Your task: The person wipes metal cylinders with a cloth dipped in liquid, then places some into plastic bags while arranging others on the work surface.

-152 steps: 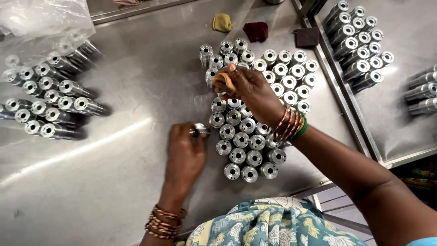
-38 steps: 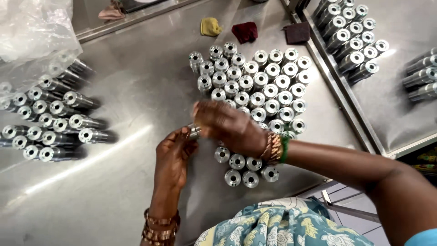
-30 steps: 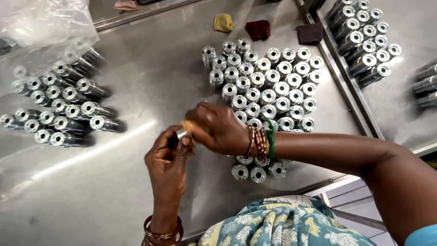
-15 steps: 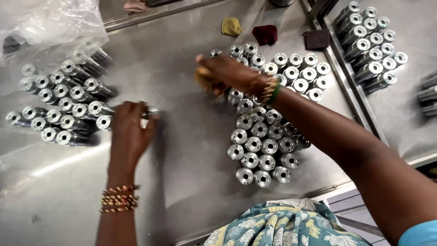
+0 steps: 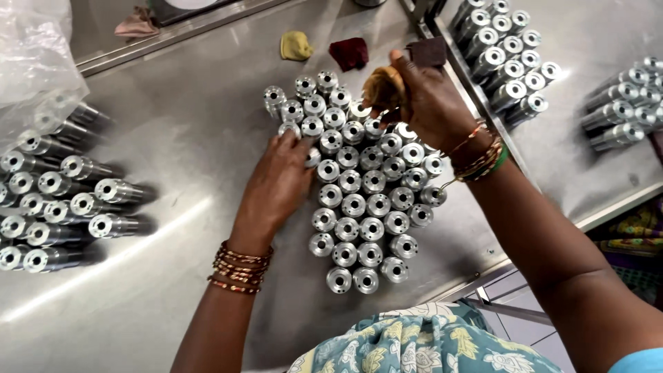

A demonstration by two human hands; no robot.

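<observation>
A cluster of several short shiny metal cylinders [image 5: 359,200] stands upright on the steel table [image 5: 193,103]. My left hand [image 5: 276,186] reaches into the cluster's left edge, its fingers closed around one metal cylinder [image 5: 313,157] that tilts a little. My right hand [image 5: 431,97] hovers over the far side of the cluster and grips a crumpled tan cloth [image 5: 382,86]. Both wrists wear bangles.
Several longer cylinders [image 5: 62,200] lie in rows at the left, beside a clear plastic bag [image 5: 34,55]. Yellow [image 5: 295,45], dark red [image 5: 349,52] and brown [image 5: 429,50] cloth scraps lie at the back. More cylinders [image 5: 511,55] fill the right-hand tray. The table's front edge is near my body.
My left hand has swung right from the lying rows to the upright cluster and closed on a cylinder. My right hand stays over the cluster's far side with the cloth.
</observation>
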